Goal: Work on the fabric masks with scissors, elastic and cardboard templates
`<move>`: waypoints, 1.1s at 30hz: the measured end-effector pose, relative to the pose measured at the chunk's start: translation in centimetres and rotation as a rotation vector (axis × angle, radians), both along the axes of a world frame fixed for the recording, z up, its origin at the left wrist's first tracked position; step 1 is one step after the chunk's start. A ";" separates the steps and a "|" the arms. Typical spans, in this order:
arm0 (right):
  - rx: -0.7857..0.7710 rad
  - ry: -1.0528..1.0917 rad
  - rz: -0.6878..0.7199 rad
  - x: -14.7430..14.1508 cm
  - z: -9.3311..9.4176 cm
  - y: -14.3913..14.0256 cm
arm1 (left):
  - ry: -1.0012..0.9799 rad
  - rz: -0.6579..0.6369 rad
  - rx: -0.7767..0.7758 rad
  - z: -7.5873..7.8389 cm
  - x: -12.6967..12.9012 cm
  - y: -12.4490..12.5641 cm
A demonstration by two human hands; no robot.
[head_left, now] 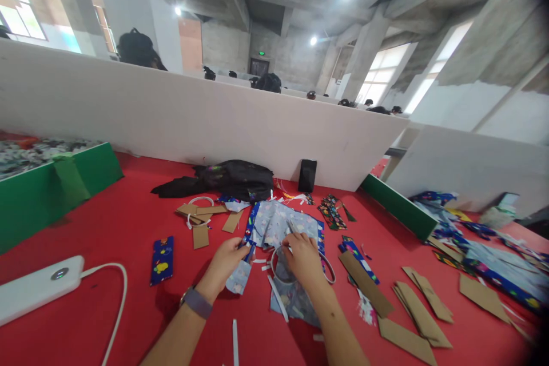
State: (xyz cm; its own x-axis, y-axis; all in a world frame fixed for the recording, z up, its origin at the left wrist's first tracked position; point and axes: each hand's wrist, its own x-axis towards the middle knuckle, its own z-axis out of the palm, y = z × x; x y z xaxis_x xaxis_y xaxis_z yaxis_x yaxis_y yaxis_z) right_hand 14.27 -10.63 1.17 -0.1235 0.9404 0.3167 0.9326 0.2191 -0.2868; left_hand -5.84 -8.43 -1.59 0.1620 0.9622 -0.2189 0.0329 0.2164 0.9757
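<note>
My left hand (229, 259) is over the red desk (189, 291), its thumb and fingers clamped on a small printed fabric piece (239, 279), whose pale side hangs below the grip. My right hand (302, 254) stands just beside it, fingers bent downward; I cannot tell whether they are closed on anything. A slim grey tip (293, 227) shows just beyond them, too indistinct to identify.

A pale loop (330, 270) shows on both sides of my right hand. Beyond my hands lies a larger light-blue fabric (271, 220) with a dark-blue printed border; a further greyish-blue cloth (291, 304) lies partly under my right forearm. A white strip (278, 297) rests across its left edge.

To the left, apart from my hands, a dark-blue printed rectangle (162, 261) lies flat. Cardboard pieces (366, 286) are to the right, several overlapping. At the back, a black garment-like cloth (244, 176) lies crumpled, and a phone (307, 175) leans upright against the white partition (240, 120).
</note>
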 end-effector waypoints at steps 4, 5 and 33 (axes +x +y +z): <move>-0.058 0.420 0.171 0.6 1.5 -0.3 | -0.099 0.024 -0.001 0.6 0.3 -0.4; -0.068 0.535 0.182 0.7 1.7 -0.3 | -0.120 0.028 -0.003 0.7 0.3 -0.5; -0.362 1.185 0.230 -2.4 0.4 -0.4 | -0.197 -0.057 0.177 2.3 1.4 -1.6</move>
State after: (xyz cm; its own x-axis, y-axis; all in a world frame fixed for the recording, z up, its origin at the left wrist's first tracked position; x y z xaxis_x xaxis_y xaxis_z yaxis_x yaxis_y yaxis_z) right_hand 11.87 -11.01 1.61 -0.1127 0.9909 0.0736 0.0131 0.0756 -0.9971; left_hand -4.42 -10.07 0.69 0.2402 0.9707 -0.0073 -0.1541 0.0456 0.9870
